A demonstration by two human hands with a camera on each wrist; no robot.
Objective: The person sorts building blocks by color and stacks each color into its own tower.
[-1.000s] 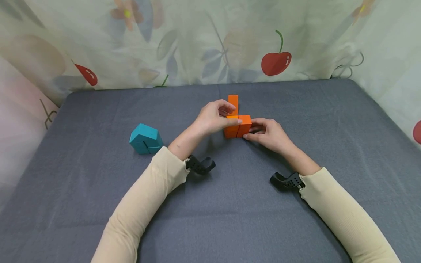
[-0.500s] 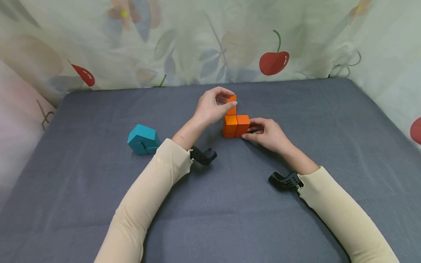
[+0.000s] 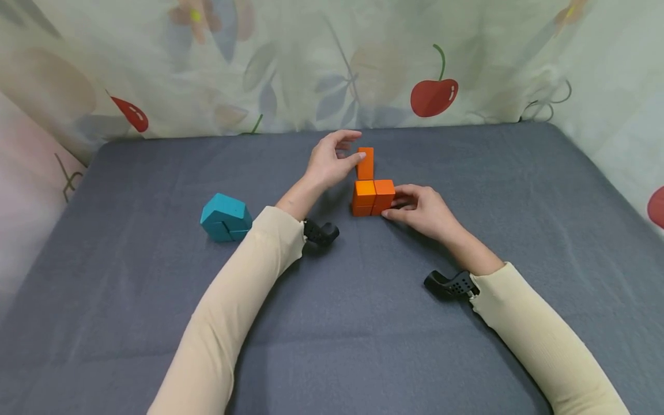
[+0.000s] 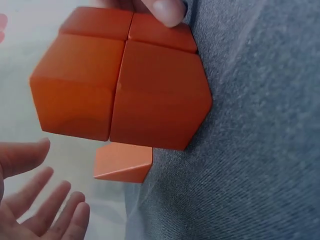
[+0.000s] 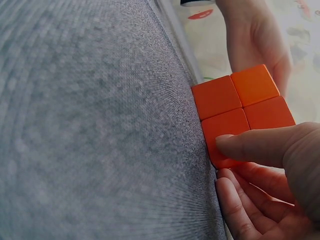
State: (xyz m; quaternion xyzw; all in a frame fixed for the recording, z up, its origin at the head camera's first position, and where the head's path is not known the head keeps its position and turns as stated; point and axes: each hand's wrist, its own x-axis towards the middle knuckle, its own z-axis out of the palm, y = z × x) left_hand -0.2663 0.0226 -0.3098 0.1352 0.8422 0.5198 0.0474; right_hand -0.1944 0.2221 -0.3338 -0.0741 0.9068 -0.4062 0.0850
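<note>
Several orange blocks (image 3: 365, 190) stand together two wide and two high on the cloth, their fronts nearly flush. Behind them is a separate orange block (image 3: 366, 164), seen in the left wrist view as a piece with a slanted face. My left hand (image 3: 330, 164) is just left of that rear block, fingers spread and holding nothing; in the head view its thumb tip overlaps the block's edge. At the cluster's right side, my right hand (image 3: 422, 213) pinches the lower right block (image 5: 225, 125), thumb on its front face and fingers around its side.
A teal block shape (image 3: 226, 216) made of fitted pieces stands to the left, close beside the left sleeve. Grey cloth (image 3: 332, 323) covers the table. A patterned curtain (image 3: 290, 69) hangs along the back edge. Black wrist straps (image 3: 451, 284) stick out below both wrists.
My left hand has gone from the top of the front blocks back to the rear orange block, then drawn off it to the left with fingers opening. The right hand has stayed in place.
</note>
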